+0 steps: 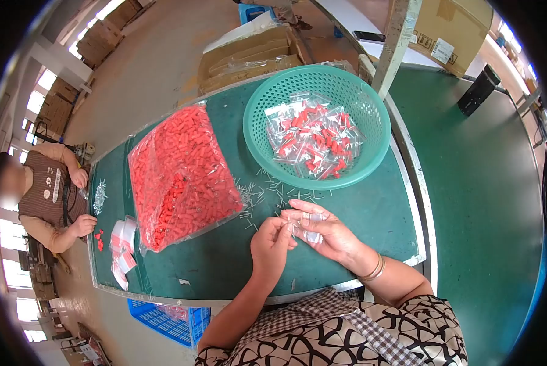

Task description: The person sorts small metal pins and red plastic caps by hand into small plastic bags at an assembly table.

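Near the table's front edge, my left hand has thumb and fingertips pinched together, right at the fingers of my right hand. The right hand is turned palm up, its thumb bent over a small piece of clear, whitish plastic that looks like a little bag. What the left fingertips pinch is mostly hidden. Just beyond the hands, many loose screws lie scattered. To their left rests a large clear bag of red wall plugs. A green basket behind holds filled small bags with red plugs inside.
Small printed bags lie at the table's left. A person sits beyond that end, near a little pile of screws and some red plugs. A white post rises behind the basket. A blue crate stands below.
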The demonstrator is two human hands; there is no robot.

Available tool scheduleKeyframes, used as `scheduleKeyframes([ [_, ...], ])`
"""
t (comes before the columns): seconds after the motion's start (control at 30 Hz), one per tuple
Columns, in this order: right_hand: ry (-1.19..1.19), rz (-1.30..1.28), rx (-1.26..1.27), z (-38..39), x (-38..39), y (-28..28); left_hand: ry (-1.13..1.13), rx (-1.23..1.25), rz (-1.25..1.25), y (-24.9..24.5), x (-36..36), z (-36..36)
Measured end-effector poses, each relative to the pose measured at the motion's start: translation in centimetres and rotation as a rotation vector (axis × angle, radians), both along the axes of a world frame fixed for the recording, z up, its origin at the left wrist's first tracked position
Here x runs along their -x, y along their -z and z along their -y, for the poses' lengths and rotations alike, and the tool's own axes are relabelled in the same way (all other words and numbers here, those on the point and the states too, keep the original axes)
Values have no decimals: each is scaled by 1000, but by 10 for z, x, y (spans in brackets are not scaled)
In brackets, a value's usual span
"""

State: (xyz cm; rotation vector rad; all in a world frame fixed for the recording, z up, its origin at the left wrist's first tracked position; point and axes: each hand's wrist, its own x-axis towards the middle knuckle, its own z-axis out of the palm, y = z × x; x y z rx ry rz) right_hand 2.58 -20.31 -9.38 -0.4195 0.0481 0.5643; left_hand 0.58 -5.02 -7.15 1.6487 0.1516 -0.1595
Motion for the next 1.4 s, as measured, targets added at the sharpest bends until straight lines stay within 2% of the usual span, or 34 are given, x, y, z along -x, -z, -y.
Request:
scheduleKeyframes([
  [0.1,1,-74,93,2,-1,-5,-19,-7,14,-1,2,1],
  [0.3,83,3,333,-1,2,-2,-127,65,50,-3,2,-8],
  [0.4,47,37,301,-1,2,0,-82,-175,172,8,1,-13],
  [0.5,18,68,327,-5,7,-4,71,-339,385,9,-5,-9],
  [0.73,45,107,427,-3,5,-3,-88,-139,119,6,-4,-18],
  [0.83,76,91,430,-2,5,-2,-156,42,111,-1,-3,-19],
  [1.0,100,140,381,6,2,7,-169,120,98,-6,-4,-24],
  [1.1,49,123,613,2,4,-9,-169,144,114,-7,-2,-24],
  [1.2,95,195,697,-4,8,-16,-165,142,73,-11,2,-16],
  [1.27,60,147,742,-4,10,-16,-170,101,12,-15,2,-17],
  [1.37,115,141,782,-6,11,-9,-88,107,40,11,5,-24],
  [1.4,132,170,777,-7,11,-9,-86,187,33,16,4,-24],
])
